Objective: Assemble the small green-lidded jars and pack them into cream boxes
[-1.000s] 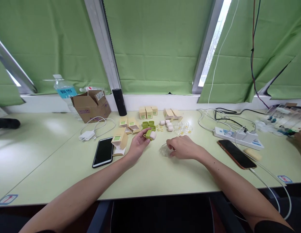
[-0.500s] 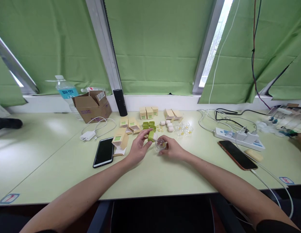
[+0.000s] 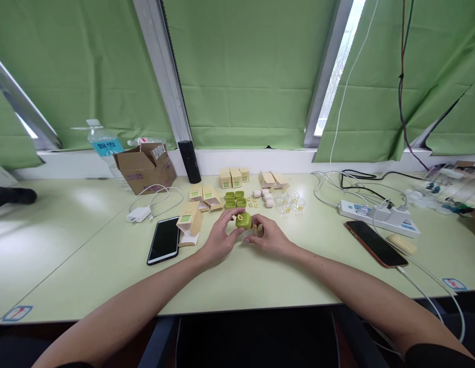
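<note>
My left hand pinches a small green case with a pale loop facing me. Close on its right, my right hand has thumb and fingers curled round a clear plastic cup, mostly hidden by the case and fingers. The case sits over or against the cup; I cannot tell whether it is inside. Beyond my hands lie several green cases, small yellow pieces, pale pinkish blocks and clear cups.
Small cream boxes stand behind the parts. Left are an opened box, a black phone, a white charger and a cardboard carton. A power strip and another phone lie right.
The green case has turned so its loop faces me and its white end no longer shows. It has moved right and slightly down, over the clear cup in my right hand.
</note>
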A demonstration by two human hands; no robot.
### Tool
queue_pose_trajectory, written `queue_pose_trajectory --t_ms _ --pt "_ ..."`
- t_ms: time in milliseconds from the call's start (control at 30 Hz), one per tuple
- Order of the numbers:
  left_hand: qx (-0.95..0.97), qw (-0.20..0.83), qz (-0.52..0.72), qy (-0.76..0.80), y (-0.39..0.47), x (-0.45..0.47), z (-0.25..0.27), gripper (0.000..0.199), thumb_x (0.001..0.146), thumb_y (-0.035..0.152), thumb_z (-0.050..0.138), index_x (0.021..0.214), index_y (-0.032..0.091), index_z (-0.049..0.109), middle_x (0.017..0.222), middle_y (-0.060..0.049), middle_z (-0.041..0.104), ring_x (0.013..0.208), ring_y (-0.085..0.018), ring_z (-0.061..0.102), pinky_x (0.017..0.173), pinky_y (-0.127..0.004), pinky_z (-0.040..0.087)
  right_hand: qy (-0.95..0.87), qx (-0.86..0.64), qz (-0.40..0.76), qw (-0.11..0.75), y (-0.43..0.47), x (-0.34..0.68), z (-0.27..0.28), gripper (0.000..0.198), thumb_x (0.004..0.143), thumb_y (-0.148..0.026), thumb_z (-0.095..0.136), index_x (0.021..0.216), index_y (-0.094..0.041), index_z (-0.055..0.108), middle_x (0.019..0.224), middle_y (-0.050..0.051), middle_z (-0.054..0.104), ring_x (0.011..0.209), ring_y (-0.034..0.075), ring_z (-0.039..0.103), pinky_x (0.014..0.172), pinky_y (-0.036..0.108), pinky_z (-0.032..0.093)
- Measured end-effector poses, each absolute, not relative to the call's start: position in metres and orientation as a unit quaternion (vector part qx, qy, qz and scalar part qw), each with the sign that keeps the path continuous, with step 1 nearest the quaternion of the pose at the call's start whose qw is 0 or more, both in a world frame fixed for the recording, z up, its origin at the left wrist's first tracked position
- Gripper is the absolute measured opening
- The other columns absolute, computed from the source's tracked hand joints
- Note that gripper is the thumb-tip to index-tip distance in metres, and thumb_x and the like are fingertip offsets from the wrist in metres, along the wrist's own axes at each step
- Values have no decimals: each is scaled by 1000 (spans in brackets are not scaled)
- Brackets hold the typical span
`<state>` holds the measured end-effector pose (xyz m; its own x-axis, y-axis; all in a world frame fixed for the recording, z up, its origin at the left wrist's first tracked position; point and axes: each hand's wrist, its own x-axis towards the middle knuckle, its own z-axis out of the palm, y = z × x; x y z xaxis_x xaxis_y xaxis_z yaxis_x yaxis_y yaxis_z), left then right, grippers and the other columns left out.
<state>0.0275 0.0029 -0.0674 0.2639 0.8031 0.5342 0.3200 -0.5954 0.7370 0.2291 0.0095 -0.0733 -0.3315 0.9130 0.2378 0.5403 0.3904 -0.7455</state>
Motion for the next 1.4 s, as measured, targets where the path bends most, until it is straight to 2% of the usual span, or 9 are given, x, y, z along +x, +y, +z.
queue_pose_trajectory --t_ms 200,433,800,933,1033,1133,1233,1400 --pt "753 274 462 380 2 28 -68 38 89 22 67 127 27 63 131 -8 67 125 -27 59 110 -47 45 -767 -489 269 316 6 227 -72 38 78 -37 82 105 -23 59 101 0 66 78 15 56 69 28 42" --pt "749 257 479 379 1 27 -67 36 90 24 67 126 26 64 130 -8 67 125 -27 59 110 -47 45 -755 -508 269 315 5 227 -69 37 78 -37 81 105 -23 59 101 0 66 79 16 57 71 29 42" --pt "768 280 429 385 -1 27 -65 42 88 24 68 129 25 61 137 -9 65 132 -30 56 115 -50 41 -751 -508 275 320 4 226 -70 39 77 -36 82 107 -23 61 101 0 66 81 16 57 70 29 41" --pt "771 277 411 399 -1 28 -64 50 85 23 71 133 26 56 139 -10 62 129 -30 57 111 -49 43 -746 -530 253 315 5 226 -70 38 78 -42 82 103 -23 61 101 1 67 89 19 59 74 31 42" --pt "762 271 398 432 0 29 -67 53 85 26 72 134 25 53 132 -10 64 121 -30 60 105 -48 47 -744 -549 227 305 7 227 -70 37 77 -42 83 100 -23 60 99 2 67 91 20 59 74 32 42" --pt "753 277 376 464 3 30 -70 49 88 28 69 133 24 51 121 -10 66 116 -30 62 102 -49 47 -752 -558 202 286 10 228 -71 43 72 -45 87 96 -22 60 95 3 67 90 22 59 73 32 42" --pt "743 285 376 474 9 29 -74 42 91 25 62 131 25 49 120 -9 67 115 -28 63 103 -49 47 -764 -554 193 269 12 228 -71 51 67 -48 91 97 -22 61 97 4 68 95 24 60 76 34 43" --pt "730 278 409 471 16 25 -79 39 92 17 52 130 25 49 126 -10 65 111 -26 65 99 -47 50 -761 -543 226 272 11 231 -71 44 74 -36 88 104 -21 60 111 6 67 105 24 60 88 37 45"
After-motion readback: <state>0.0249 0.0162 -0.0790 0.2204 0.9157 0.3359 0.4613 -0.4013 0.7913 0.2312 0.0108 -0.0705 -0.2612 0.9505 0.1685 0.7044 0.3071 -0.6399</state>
